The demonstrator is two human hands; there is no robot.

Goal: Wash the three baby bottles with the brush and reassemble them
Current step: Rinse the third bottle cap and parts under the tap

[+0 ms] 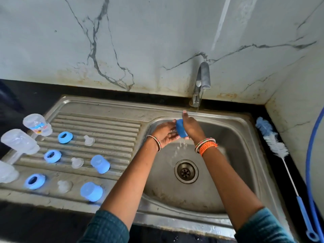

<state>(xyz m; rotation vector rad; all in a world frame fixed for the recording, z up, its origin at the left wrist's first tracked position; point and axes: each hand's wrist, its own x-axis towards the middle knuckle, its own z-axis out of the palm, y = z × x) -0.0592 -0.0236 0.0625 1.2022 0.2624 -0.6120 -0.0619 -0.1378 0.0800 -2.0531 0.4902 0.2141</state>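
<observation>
Both hands over the sink basin (pixel 228 172) under the running tap (pixel 201 81). Left hand (pixel 164 133) and right hand (pixel 190 127) together pinch a blue cap (pixel 180 128), water dripping off it. Three bottles (pixel 37 125), blue rings (pixel 65 137), teats (pixel 89 140) and two caps (pixel 100 163) rest on the drainboard. Brush (pixel 273 142) lies on the bench, right of the sink.

You see only part of the blue plastic cap (pixel 180 128) between your hands. The lowest clear plastic bottle (pixel 7 171) and the blue hose (pixel 309 155) are cut off by the frame edges.
</observation>
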